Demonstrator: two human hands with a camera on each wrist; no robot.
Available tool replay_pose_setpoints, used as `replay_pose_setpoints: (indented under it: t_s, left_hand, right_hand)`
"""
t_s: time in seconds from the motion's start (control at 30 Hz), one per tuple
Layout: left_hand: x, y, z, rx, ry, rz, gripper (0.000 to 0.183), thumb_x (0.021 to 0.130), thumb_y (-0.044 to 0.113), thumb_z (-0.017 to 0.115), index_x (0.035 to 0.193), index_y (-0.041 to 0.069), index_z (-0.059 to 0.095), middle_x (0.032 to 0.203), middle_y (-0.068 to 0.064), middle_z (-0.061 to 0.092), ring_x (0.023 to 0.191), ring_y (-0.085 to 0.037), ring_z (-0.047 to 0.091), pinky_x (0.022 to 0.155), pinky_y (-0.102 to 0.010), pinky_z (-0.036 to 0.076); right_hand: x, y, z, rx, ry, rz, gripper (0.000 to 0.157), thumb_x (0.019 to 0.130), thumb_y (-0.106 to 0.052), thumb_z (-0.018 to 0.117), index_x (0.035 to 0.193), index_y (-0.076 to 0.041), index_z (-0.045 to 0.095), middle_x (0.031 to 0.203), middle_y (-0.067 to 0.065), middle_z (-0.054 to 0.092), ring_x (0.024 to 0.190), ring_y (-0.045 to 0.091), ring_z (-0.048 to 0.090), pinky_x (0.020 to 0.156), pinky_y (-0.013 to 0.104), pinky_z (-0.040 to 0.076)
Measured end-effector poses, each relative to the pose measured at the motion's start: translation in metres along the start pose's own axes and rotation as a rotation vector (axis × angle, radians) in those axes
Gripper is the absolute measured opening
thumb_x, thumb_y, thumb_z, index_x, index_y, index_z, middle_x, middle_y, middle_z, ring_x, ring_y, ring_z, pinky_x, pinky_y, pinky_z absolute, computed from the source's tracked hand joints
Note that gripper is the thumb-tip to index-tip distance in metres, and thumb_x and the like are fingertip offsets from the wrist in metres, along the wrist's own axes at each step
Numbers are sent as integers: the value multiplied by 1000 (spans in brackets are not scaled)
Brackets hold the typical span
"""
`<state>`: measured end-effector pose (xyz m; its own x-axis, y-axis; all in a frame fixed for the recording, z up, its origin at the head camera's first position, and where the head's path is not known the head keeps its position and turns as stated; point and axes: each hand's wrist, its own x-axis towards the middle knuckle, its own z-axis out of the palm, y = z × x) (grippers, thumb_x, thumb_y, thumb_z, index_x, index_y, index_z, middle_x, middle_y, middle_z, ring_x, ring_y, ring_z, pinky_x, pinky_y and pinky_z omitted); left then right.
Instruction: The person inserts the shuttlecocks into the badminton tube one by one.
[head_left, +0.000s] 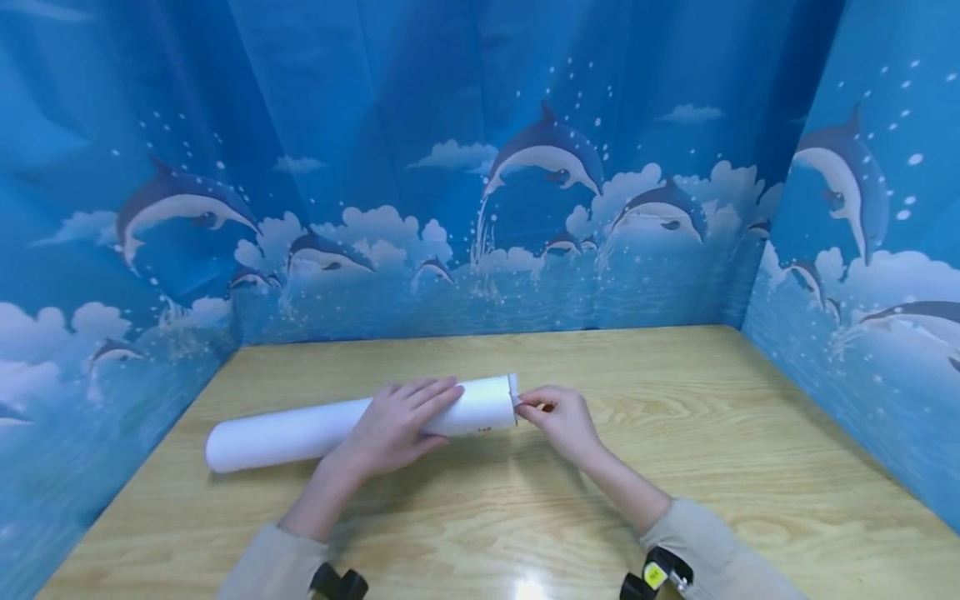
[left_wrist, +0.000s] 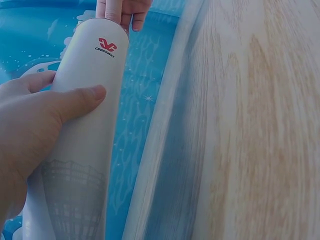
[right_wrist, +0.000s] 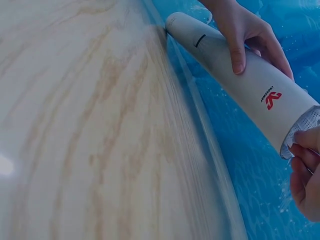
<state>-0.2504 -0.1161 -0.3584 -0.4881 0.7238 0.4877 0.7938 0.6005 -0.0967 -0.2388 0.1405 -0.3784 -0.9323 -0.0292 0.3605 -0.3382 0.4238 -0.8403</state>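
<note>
A long white shuttlecock tube point(head_left: 277, 435) lies slantwise over the table, its far end to the left. Across its middle my left hand point(head_left: 393, 429) holds it, thumb on the near side and fingers over the top. At the right end, a printed silvery-grey end seal point(right_wrist: 305, 122) shows within the rim in the right wrist view. My right hand point(head_left: 564, 422) pinches the edge of that seal between thumb and forefinger. In the left wrist view a red Crossway logo point(left_wrist: 107, 45) sits near this end, with a grey shuttlecock-feather print point(left_wrist: 75, 197) further down.
A wood-grain table point(head_left: 675, 467) spreads beneath both arms. Blue dolphin-print curtains point(head_left: 420, 125) stand along its back and sides. Each sleeved forearm carries a black wrist camera, one of them point(head_left: 654, 575) with a yellow label.
</note>
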Motion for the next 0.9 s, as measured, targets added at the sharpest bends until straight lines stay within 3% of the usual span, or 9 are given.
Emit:
replay_pose_setpoints:
  t_s: [0.5,0.9]
  left_hand:
    - [-1,-2,2,-18,0,-3,76,72,32,80,138,19,46,137,-2,48,117,-24,51,88,-50,46]
    - [-6,-10,9,-21,-75,-11,75,73,32,78,138,17,45,139,-4,46,118,-25,50,89,-49,46]
  right_hand:
    - [-2,-1,6,33,-72,10,12,80,6,66,90,4,71,91,16,69,83,27,65,68,27,55]
    - [-3,12,-9,16,-348,23,24,92,1,50,112,9,60,99,18,66,93,30,62,76,38,53]
